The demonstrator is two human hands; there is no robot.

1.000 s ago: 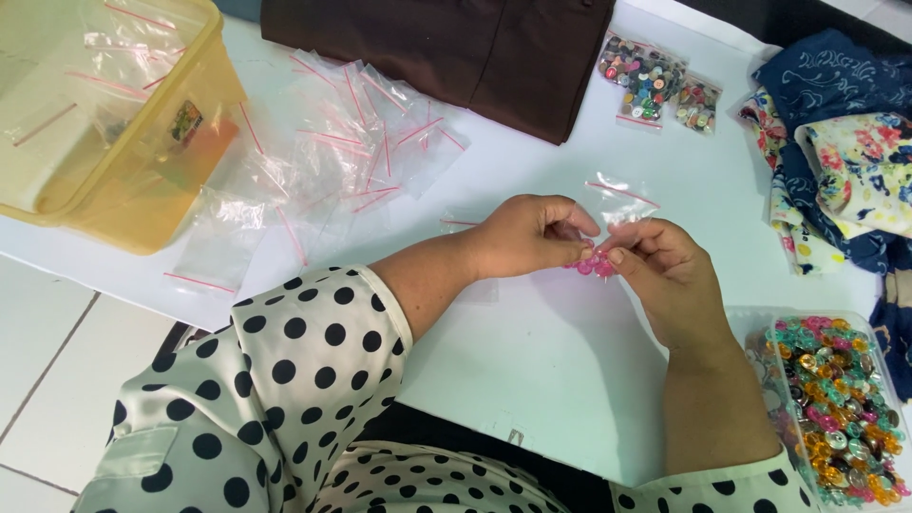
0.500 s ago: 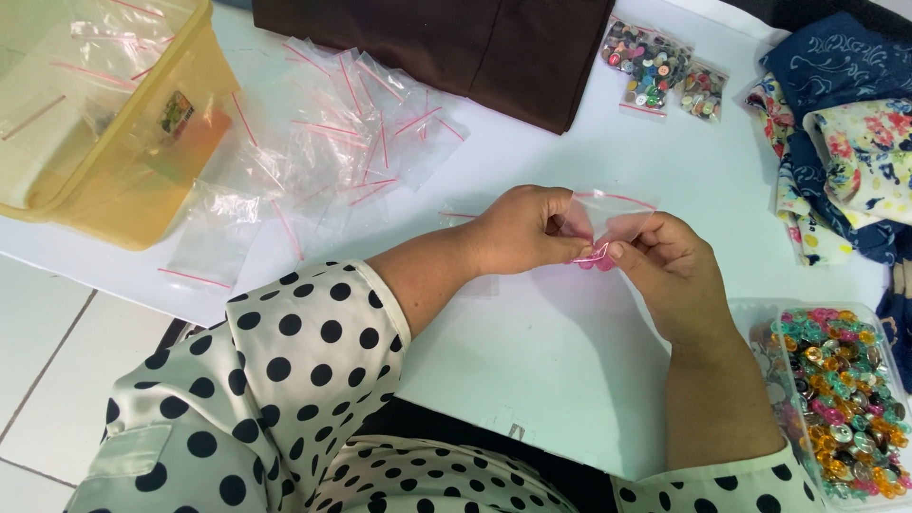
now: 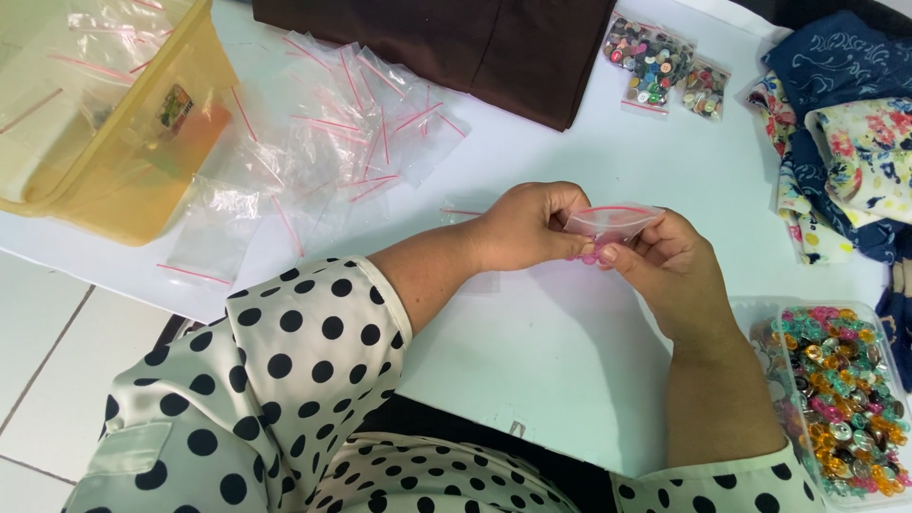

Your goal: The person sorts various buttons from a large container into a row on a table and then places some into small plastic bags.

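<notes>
1. So far two filled zip bags of buttons (image 3: 665, 71) lie at the far edge of the white surface (image 3: 570, 380), beyond the small zip bag (image 3: 613, 220) I hold now, so some packing looks done.
2. Plenty looks left: a spread of empty zip bags (image 3: 332, 133) lies to the left of my bag, and the clear tray of mixed buttons (image 3: 841, 394) to its lower right is full.
3. My left hand (image 3: 522, 228) has its grip pinched on the bag's left end, fingers curled over.
4. My right hand (image 3: 670, 266) pinches the right end, with pink buttons (image 3: 591, 255) showing just under the bag between both grips.
5. Both forearms angle inward, meeting above the surface.
</notes>
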